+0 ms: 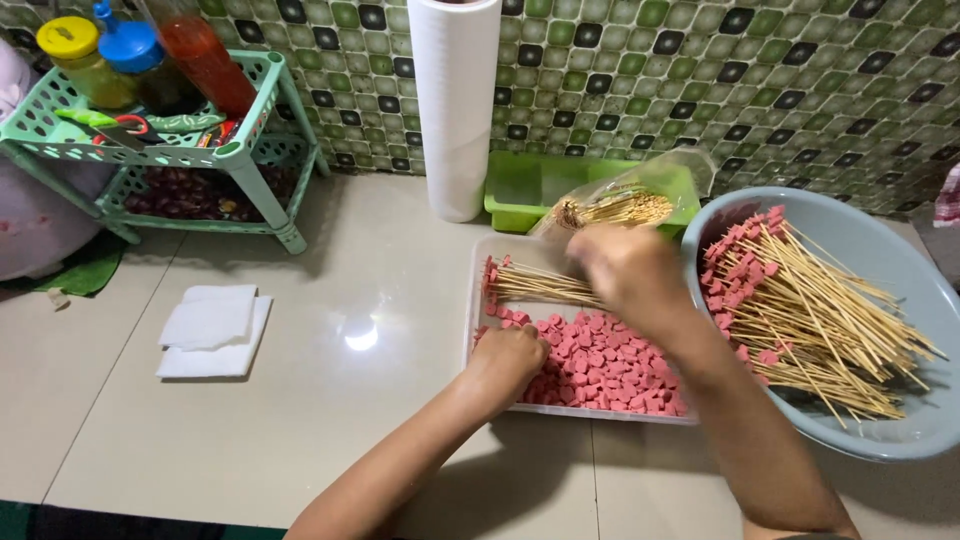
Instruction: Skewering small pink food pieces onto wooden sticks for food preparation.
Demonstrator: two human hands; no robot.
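A clear tray (478, 290) on the counter holds many pink sausage slices (600, 365) and a few loaded bamboo skewers (530, 283) at its far end. My left hand (510, 362) rests curled on the slices at the tray's near left; whether it grips a slice is hidden. My right hand (625, 272), blurred, hovers over the tray's far side by the skewers, fingers closed; what it holds is unclear. To the right, a grey-blue bowl (900, 260) is piled with finished skewers (800, 310). A plastic bag of bare skewers (625, 207) lies behind the tray.
A green container (525, 185) sits under the bag against the tiled wall. A paper towel roll (455, 100) stands left of it. A green rack (230, 150) with sauce bottles is at far left, and folded white napkins (212, 330) lie on the counter.
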